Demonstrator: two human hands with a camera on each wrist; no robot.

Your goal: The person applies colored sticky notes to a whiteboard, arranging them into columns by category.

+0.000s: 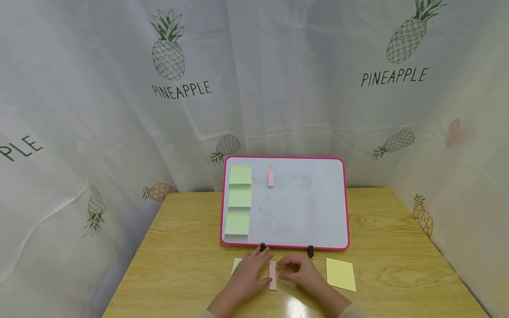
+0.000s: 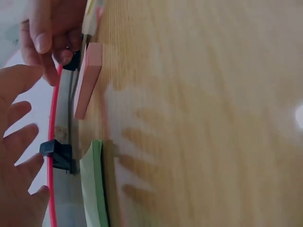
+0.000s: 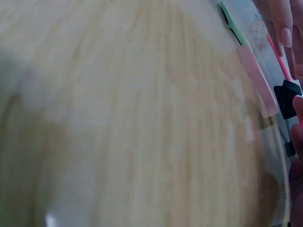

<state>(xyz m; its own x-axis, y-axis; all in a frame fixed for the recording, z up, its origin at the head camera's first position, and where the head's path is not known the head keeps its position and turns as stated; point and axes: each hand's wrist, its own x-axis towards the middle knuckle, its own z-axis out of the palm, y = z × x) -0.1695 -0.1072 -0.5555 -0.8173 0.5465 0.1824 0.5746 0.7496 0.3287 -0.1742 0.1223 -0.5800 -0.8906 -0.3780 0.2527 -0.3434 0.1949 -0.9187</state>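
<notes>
On the table in the head view, a narrow pink sticky-note pad (image 1: 272, 276) lies between both hands. My left hand (image 1: 249, 273) is to its left with fingers spread, the thumb right at the pad's edge. Just to the pad's right is my right hand (image 1: 304, 273), its fingers loosely bent, thumb and forefinger apart, and nothing visible between them. A green sticky-note pad (image 1: 237, 263) is partly hidden by the left hand. In the left wrist view the pink pad (image 2: 89, 80) and green pad (image 2: 98, 184) show as thick blocks.
Behind the hands stands a pink-rimmed whiteboard (image 1: 302, 203), with black clips (image 1: 310, 251) at its lower edge. Three green notes (image 1: 239, 195) run down its left side; one pink strip (image 1: 271, 176) is near the top. A yellow sticky-note pad (image 1: 341, 274) lies right of the hands.
</notes>
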